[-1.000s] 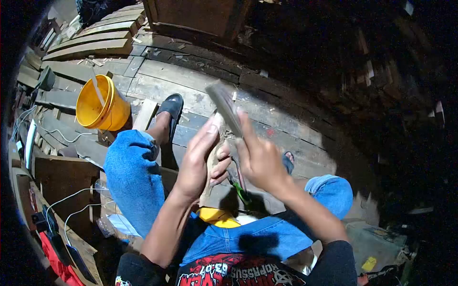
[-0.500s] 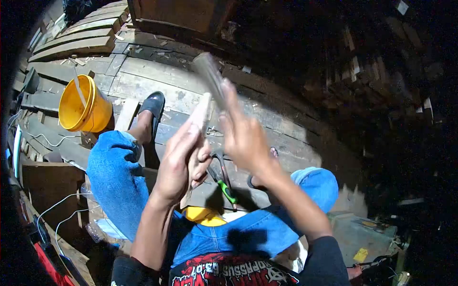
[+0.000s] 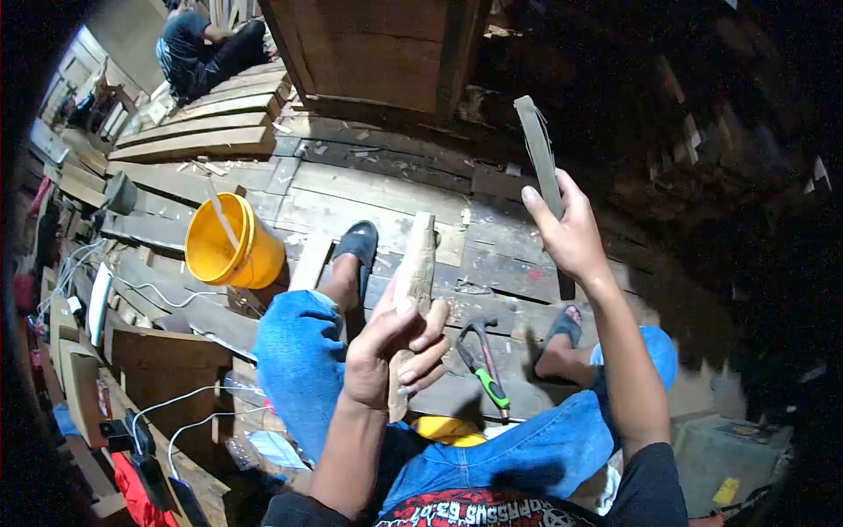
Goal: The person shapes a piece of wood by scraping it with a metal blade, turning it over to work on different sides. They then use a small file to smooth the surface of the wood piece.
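My left hand point(image 3: 386, 356) is wrapped round a pale carved piece of wood point(image 3: 416, 268), held upright over my lap with its narrow end pointing away from me. Out to the right, my right hand point(image 3: 575, 237) grips a flat grey-brown stick point(image 3: 537, 145) with a frayed edge, raised and apart from the wood. Its lower end shows below the palm. Between my feet lies a claw hammer point(image 3: 486, 373) with a green and black grip. Something yellow point(image 3: 448, 430) sits just in front of my lap.
A yellow bucket point(image 3: 233, 246) with a strip standing in it is at the left. Thick planks point(image 3: 198, 145) are laid out behind it, where another person point(image 3: 206, 48) sits. White cables point(image 3: 184, 400) run at the lower left. Wood shavings litter the plank floor point(image 3: 351, 189).
My right hand has swung away from the wood to the right, taking the stick along. The left hand keeps its hold on the wood. The view has shifted, bringing another person into sight.
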The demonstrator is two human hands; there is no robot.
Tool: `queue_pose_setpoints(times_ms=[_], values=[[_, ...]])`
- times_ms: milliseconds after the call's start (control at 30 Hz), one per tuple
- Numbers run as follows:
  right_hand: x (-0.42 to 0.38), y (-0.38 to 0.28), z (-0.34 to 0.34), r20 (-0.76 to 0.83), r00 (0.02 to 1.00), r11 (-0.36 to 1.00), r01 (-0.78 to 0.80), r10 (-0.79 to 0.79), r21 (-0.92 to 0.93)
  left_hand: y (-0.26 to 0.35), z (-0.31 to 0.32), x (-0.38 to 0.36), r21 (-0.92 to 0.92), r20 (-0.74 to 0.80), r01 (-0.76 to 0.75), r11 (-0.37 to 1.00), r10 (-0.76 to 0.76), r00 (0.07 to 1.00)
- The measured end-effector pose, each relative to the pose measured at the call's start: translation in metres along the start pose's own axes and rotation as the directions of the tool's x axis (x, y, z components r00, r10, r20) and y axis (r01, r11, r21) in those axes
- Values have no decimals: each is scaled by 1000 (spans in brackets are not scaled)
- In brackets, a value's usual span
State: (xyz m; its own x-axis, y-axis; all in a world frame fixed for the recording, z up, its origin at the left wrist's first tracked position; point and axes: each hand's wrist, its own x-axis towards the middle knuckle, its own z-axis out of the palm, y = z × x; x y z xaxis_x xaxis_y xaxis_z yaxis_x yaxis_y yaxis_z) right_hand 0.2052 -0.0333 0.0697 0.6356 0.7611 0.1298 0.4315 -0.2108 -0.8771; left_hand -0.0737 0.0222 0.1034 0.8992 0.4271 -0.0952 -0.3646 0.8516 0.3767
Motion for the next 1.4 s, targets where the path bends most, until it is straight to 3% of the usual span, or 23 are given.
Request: queue_pose_setpoints(times_ms=[200, 467, 600, 733, 900, 1033, 1400], values=[[-16, -41, -25, 133, 981, 982, -158, 144, 107, -2, 3, 10, 180, 43, -28, 983, 21, 999], [-35, -48, -43, 56, 997, 984, 34, -45, 173, -20, -6, 21, 377, -117, 17, 926, 29, 993], [-37, -40, -48, 48, 998, 983, 20, -29, 182, -33, -7, 32, 619, -264, 79, 781, 113, 958], [-46, -45, -51, 80, 996, 981, -52, 37, 186, -40, -10, 34, 663, -294, 63, 746, 182, 938], [-48, -30, -42, 94, 993, 983, 54, -71, 175, -47, -21, 37, 730, -326, 69, 680, 258, 910], [-51, -30, -32, 68, 991, 984, 107, -118, 143, -44, -8, 35, 746, -422, 188, 639, 234, 876], [-50, -22, -24, 122, 984, 986, 119, -133, 112, -49, -21, 35, 579, -259, -13, 815, 199, 945]])
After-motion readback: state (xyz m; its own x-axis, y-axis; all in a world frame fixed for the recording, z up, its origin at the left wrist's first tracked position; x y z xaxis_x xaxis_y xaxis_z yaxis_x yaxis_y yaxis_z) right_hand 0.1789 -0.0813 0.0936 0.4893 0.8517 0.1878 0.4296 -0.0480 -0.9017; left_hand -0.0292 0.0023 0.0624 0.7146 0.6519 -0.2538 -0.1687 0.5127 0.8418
